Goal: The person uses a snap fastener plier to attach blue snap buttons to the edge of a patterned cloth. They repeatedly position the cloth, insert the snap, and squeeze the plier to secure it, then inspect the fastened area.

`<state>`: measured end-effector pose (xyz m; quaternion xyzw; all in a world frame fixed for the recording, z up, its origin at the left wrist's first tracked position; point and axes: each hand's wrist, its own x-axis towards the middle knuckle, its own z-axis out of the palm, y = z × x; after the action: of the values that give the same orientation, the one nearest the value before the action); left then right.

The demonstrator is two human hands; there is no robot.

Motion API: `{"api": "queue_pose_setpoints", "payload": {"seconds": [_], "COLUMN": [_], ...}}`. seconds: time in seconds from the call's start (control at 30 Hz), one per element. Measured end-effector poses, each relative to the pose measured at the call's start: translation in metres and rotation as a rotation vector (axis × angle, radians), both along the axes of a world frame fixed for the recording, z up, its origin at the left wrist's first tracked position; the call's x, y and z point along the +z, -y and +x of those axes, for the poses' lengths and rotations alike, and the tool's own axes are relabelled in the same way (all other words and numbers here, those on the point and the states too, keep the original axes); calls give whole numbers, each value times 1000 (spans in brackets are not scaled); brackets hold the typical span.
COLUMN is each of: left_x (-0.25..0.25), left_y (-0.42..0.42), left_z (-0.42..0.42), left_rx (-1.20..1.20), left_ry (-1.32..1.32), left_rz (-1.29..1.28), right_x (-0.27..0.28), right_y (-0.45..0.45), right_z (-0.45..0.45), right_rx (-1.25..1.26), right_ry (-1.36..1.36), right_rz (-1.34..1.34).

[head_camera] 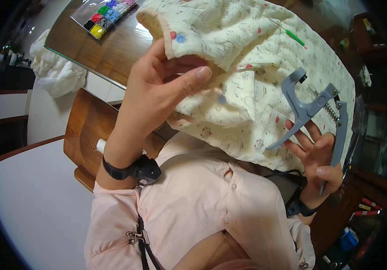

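My left hand (156, 84) holds up the bound edge of a cream printed cloth garment (244, 37); its fingers are partly behind the fabric and its thumb stands free. Close to that edge sit a blue plastic snap (180, 38) and a small red spot. A second blue snap (221, 99) shows on the lower layer. At the right, my right hand (315, 148) grips grey snap-fastener pliers (318, 100) loosely by their spread handles. Their jaws are apart, with no cloth between them. A green-handled awl (294, 37) lies on the garment beyond the pliers.
A clear compartment box (82, 14) of coloured snaps rests on the brown wooden table (75, 37) at upper left. A wooden chair (87, 131) stands at the left, with a white cloth bundle (58, 67) behind it. Dark shelving (379, 135) is at the far right.
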<state>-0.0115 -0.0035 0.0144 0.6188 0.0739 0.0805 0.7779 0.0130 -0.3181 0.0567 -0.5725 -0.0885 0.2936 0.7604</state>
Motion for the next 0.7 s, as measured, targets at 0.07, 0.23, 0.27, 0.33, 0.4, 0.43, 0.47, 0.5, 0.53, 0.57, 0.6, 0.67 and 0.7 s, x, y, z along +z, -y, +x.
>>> {"api": "queue_pose_setpoints", "payload": {"seconds": [0.07,0.23,0.27,0.33,0.4,0.43,0.47,0.5,0.53,0.57,0.6,0.67,0.7], "left_x": [-8,12,11,13,11,9,7,10,13,16,19,24,25], "left_y": [-4,-11,-14,-16,-20,-21,-16,-8,1,6,6,10,13], "left_z": [-8,-13,-14,-16,-18,-19,-26,-28,-27,-26,-25,-23,-24], "left_rx": [24,-296,-309,-334,-318,-308,-246,-206,-167,-130,-156,-151,-149], "left_ry": [6,162,232,318,336,347,215,156,97,39,40,36,30], "left_rz": [356,908,935,964,911,886,734,542,351,159,94,19,-21], "right_x": [-5,-11,-12,-15,-22,-23,-24,-21,-19,-15,-9,-1,0], "right_y": [1,0,0,0,0,-1,-2,-5,-8,-11,-13,-12,-9], "right_z": [1,-3,-4,-6,-10,-12,-14,-19,-23,-28,-31,-32,-30], "right_rx": [24,127,144,183,226,245,262,273,285,284,280,285,293], "right_ry": [-46,-146,-152,-161,-167,-165,-166,-159,-151,-119,-88,37,101], "right_rz": [102,223,248,306,382,415,449,471,494,468,438,336,304]}}
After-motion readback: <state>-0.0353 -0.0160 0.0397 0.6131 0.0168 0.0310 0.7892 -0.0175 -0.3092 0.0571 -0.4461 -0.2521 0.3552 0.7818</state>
